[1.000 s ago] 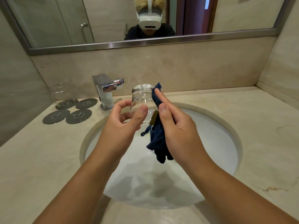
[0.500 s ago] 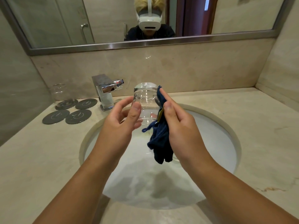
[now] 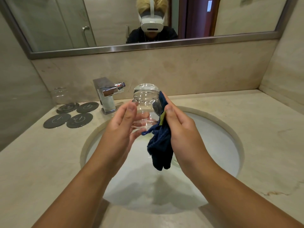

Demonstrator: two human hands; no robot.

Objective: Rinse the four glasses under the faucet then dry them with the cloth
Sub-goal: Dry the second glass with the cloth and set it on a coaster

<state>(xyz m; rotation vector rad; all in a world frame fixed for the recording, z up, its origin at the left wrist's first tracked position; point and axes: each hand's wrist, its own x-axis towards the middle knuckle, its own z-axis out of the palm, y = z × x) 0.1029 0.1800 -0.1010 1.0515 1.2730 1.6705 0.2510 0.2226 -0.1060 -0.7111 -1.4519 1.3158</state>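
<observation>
Countertop (image 3: pixel 246 129): beige marbled stone, running the full width. One rust-coloured streak (image 3: pixel 276 193) near the front right.
Sink basin (image 3: pixel 222 145): white, oval, set under the stone; pale rim showing all round. Hazy shadows across its bowl.
Four coasters (image 3: pixel 79 120): round, dark grey, a thin light mark on each. Two-by-two cluster on the counter's left, edges near or touching.
Backsplash (image 3: pixel 197 68): same stone, faintly blotched.
Mirror (image 3: pixel 230 17): brushed metal frame, above the backsplash. Reflected: a person in a dark top wearing a white headset (image 3: pixel 152 22); a glass shower door with a metal handle (image 3: pixel 85 28); a dark wooden door frame (image 3: pixel 197 17).
</observation>
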